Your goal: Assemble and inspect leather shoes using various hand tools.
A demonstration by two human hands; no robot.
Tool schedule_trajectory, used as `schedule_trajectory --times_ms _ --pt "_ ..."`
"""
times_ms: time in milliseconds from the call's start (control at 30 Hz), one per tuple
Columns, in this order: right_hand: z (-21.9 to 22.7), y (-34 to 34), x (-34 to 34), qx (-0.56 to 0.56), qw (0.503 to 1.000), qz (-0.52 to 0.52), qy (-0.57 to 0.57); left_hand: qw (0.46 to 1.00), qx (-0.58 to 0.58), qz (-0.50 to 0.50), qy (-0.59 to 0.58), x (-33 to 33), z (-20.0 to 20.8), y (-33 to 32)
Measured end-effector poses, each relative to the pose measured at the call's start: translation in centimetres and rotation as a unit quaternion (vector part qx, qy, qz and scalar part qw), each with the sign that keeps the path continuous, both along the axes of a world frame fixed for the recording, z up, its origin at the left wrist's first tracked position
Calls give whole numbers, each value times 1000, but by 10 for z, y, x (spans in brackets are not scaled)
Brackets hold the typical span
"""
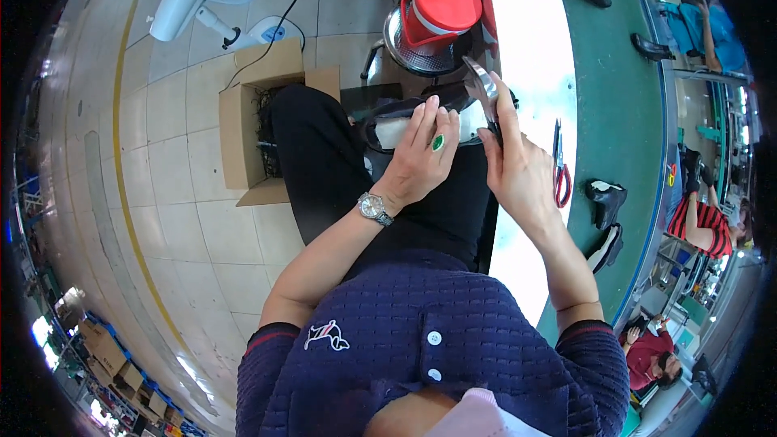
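1. One black-and-white shoe (392, 133) lay across your black-trousered lap (437, 231), under the fingers of your left hand (421, 158) and just to the left of your right hand (518, 162).
2. Your left hand lay palm down over the shoe, its fingers straight and close together; your thumb was hidden, so you could not tell whether it gripped. It wore a green-stoned ring (438, 143), with a wristwatch (371, 206) nearer your body than the shoe.
3. Your right hand was closed around a metal hand tool (486, 91), held at the shoe's right end. Whether the tool touched the shoe could not be told.
4. To the right of the shoe ran a white bench (530, 32), bearing red-handled scissors (561, 184); farther right of the shoe, a green surface (619, 113) carried dark shoes (605, 201).
5. Beyond the shoe, a red bucket (447, 4) stood on a metal stool (394, 42).
6. Left of the shoe sat an open cardboard box (243, 150).
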State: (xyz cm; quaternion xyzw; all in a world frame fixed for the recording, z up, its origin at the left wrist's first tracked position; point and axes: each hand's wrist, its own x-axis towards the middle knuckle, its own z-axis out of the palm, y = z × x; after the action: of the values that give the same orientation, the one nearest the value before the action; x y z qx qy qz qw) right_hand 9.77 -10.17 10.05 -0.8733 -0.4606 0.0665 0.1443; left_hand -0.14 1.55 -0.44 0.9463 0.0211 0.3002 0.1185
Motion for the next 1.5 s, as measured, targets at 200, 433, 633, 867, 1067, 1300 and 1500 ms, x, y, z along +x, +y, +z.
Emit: schedule_trajectory --times_ms 200,433,633,867,1067,1300,1500 --pt "6 6 4 -150 988 22 10 1000 -6 2 -16 -2 -4 1" --pt "-15 -1 0 -161 986 -29 23 962 -270 17 48 3 33 11" --pt "11 -15 9 -42 865 -61 497 919 -350 -59 172 4 39 77" --pt "11 5 6 -48 706 -150 690 897 -381 -49 220 3 46 77" --pt "1 -7 -15 -75 891 -55 445 977 -78 -45 191 -14 46 49" --pt "43 9 4 -125 965 30 230 992 26 -5 121 -22 24 35" --pt "-12 17 -6 -176 983 26 47 982 128 36 131 -23 22 22"
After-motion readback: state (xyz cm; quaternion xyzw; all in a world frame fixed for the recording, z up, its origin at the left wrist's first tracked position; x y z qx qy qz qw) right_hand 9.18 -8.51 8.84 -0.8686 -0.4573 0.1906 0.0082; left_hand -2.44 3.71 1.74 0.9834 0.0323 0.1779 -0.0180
